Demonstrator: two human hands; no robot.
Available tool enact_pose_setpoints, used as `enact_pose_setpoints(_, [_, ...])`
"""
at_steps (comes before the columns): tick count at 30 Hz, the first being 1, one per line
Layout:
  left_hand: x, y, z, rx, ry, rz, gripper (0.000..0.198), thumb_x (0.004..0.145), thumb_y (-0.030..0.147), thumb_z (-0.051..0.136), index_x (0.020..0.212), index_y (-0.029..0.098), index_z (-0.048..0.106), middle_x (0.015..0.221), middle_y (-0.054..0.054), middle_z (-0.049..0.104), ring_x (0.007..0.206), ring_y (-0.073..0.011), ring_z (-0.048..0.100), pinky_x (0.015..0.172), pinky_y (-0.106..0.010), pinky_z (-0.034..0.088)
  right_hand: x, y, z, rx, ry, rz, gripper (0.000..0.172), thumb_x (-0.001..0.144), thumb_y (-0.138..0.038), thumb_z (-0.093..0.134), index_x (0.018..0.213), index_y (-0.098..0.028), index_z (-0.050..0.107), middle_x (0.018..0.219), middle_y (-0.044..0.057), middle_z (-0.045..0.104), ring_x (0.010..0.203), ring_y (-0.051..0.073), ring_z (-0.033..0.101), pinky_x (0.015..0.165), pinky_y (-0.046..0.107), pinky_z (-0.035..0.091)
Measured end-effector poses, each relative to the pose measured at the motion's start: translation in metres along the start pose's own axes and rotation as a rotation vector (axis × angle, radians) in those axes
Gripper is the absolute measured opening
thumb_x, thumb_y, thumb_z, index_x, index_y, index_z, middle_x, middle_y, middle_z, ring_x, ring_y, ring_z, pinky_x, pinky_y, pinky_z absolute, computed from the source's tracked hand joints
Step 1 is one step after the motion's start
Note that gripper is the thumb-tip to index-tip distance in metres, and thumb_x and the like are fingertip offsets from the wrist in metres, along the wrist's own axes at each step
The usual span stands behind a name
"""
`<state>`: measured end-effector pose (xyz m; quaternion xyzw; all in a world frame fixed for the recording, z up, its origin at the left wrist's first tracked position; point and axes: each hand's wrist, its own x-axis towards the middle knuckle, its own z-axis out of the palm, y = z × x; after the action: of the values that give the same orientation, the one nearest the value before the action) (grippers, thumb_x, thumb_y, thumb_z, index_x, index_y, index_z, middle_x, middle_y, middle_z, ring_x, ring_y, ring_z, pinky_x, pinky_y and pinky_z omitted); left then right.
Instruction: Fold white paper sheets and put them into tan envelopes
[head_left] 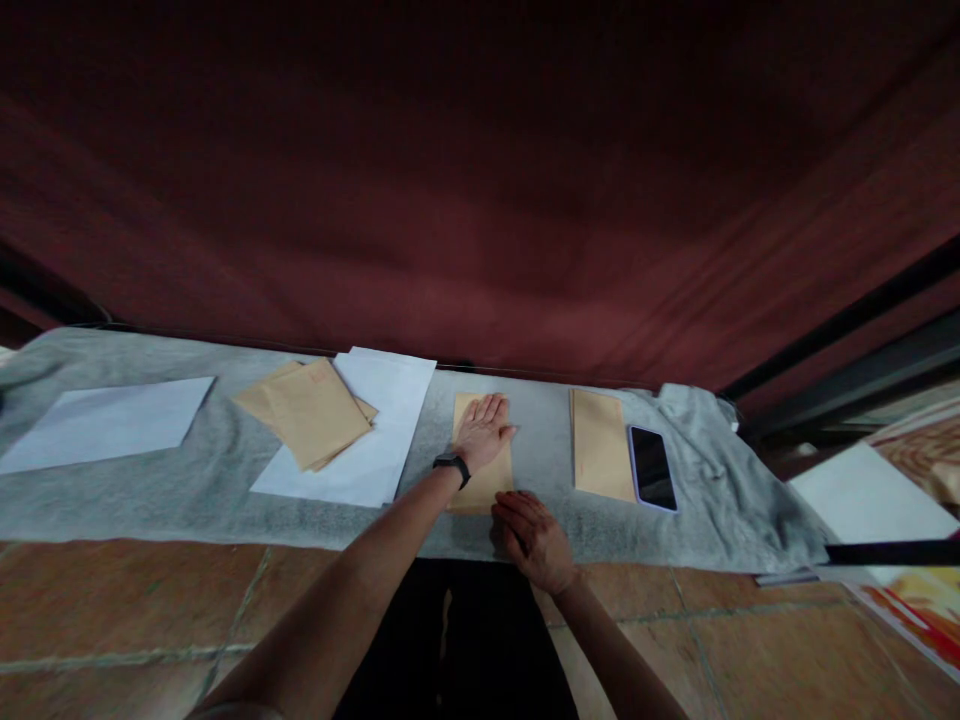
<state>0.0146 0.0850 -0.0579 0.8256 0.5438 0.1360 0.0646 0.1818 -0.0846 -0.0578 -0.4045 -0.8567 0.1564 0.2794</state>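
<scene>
A brown paper envelope (481, 490) lies upright in front of me on the grey cloth. My left hand (484, 432), with a black band on its wrist, rests flat on the upper part of this envelope, fingers stretched out. At the lower right corner, my right hand (536, 542) has its fingers bent and close together on the envelope's edge. Its fingertips partly cover that corner. To the right lies a small stack of brown envelopes (602, 445).
Beside that stack is a phone (654, 468) in a pale purple case. On the left, loose brown envelopes (315, 412) overlap white sheets (397, 420); another white sheet (112, 422) lies farther left. A dark red surface (465, 250) rises behind the grey cloth (720, 500).
</scene>
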Motion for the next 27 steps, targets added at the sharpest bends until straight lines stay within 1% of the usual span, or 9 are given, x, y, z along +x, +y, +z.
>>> enact_pose_setpoints(2, [0.000, 0.000, -0.002, 0.022, -0.015, -0.006, 0.063, 0.104, 0.049, 0.033, 0.158, 0.016, 0.036, 0.166, -0.011, 0.034, 0.156, -0.0268, 0.025, 0.128, -0.049, 0.017, 0.000, 0.000, 0.000, 0.009, 0.024, -0.012, 0.040, 0.097, -0.019, 0.049, 0.135, -0.022, 0.063, 0.139, 0.010, 0.066, 0.129, 0.024, 0.060, 0.114, 0.052, 0.048])
enact_pose_setpoints(4, [-0.006, 0.000, -0.002, 0.034, -0.029, 0.033, 0.061, 0.105, 0.047, 0.031, 0.158, 0.017, 0.036, 0.166, -0.009, 0.034, 0.155, -0.0257, 0.025, 0.128, -0.049, 0.016, 0.000, 0.001, 0.001, 0.013, 0.043, -0.013, 0.040, 0.096, -0.018, 0.050, 0.134, -0.022, 0.063, 0.138, 0.010, 0.066, 0.128, 0.024, 0.060, 0.113, 0.051, 0.049])
enact_pose_setpoints(9, [-0.039, 0.000, -0.002, 0.014, -0.026, 0.163, 0.058, 0.106, 0.042, 0.028, 0.158, 0.018, 0.036, 0.165, -0.008, 0.036, 0.155, -0.0219, 0.026, 0.129, -0.045, 0.016, -0.001, 0.002, 0.004, 0.005, 0.048, 0.003, 0.039, 0.094, -0.016, 0.053, 0.131, -0.024, 0.064, 0.134, 0.008, 0.069, 0.126, 0.023, 0.061, 0.111, 0.049, 0.049])
enact_pose_setpoints(13, [-0.062, 0.002, -0.002, -0.003, -0.038, 0.194, 0.057, 0.106, 0.042, 0.029, 0.158, 0.017, 0.036, 0.166, -0.007, 0.035, 0.155, -0.0212, 0.025, 0.129, -0.045, 0.016, -0.002, 0.002, 0.004, -0.022, 0.057, 0.003, 0.036, 0.095, -0.017, 0.054, 0.129, -0.022, 0.065, 0.133, 0.009, 0.069, 0.125, 0.024, 0.062, 0.111, 0.047, 0.049])
enact_pose_setpoints(19, [-0.088, 0.005, -0.002, -0.041, -0.051, 0.243, 0.054, 0.107, 0.039, 0.031, 0.157, 0.019, 0.038, 0.165, -0.006, 0.037, 0.155, -0.0194, 0.027, 0.128, -0.043, 0.017, -0.002, 0.000, 0.004, -0.034, 0.091, 0.002, 0.034, 0.095, -0.017, 0.052, 0.126, -0.020, 0.067, 0.131, 0.010, 0.070, 0.124, 0.025, 0.062, 0.109, 0.047, 0.050])
enact_pose_setpoints(22, [-0.101, 0.006, -0.006, -0.057, -0.048, 0.277, 0.054, 0.107, 0.038, 0.030, 0.157, 0.019, 0.038, 0.164, -0.007, 0.038, 0.155, -0.0187, 0.027, 0.128, -0.042, 0.017, -0.002, -0.001, 0.004, -0.030, 0.098, 0.022, 0.034, 0.095, -0.017, 0.051, 0.124, -0.020, 0.068, 0.129, 0.010, 0.071, 0.122, 0.025, 0.062, 0.108, 0.046, 0.051])
enact_pose_setpoints(27, [-0.124, 0.007, -0.017, -0.056, -0.056, 0.336, 0.055, 0.107, 0.041, 0.031, 0.157, 0.019, 0.036, 0.163, -0.008, 0.039, 0.154, -0.0191, 0.029, 0.127, -0.041, 0.020, -0.001, -0.001, 0.005, -0.037, 0.090, 0.050, 0.036, 0.093, -0.014, 0.051, 0.124, -0.021, 0.069, 0.127, 0.008, 0.072, 0.120, 0.023, 0.063, 0.107, 0.043, 0.051])
